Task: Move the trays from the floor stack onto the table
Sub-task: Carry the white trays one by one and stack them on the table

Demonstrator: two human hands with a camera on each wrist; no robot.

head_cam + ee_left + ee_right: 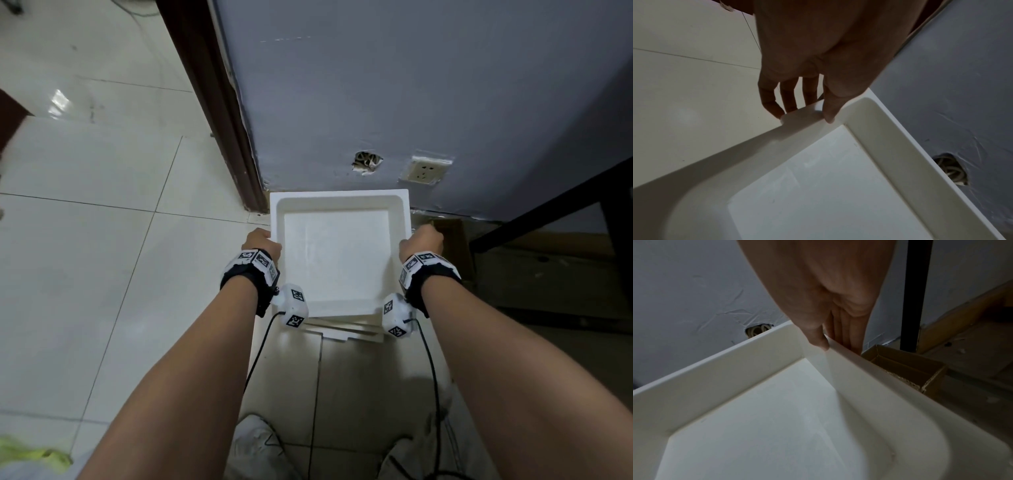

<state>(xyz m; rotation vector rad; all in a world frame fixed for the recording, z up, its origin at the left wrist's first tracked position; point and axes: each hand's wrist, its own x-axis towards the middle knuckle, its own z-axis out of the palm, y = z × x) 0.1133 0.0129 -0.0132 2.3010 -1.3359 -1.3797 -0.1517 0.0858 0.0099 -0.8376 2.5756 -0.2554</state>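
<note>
Both forearms reach down ahead of me, and between my hands sits the square white plastic tray [337,253] topping the floor stack [346,330]. My left hand [261,244] pinches its left rim, my right hand [422,242] its right rim, opposite grips to lift it level, I judge. Right of my right hand stands a brown cardboard box [906,368].

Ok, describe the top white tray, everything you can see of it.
The top white tray is square and shallow, with a flat bare floor, rounded inner corners and a broad flat rim; it looks like matte plastic or foam. It is empty and sits about level over the other trays, whose edges peek out below its near side, by the grey wall. The left hand grips its left rim, thumb on top and fingers underneath; the right hand grips the right rim likewise.
</note>
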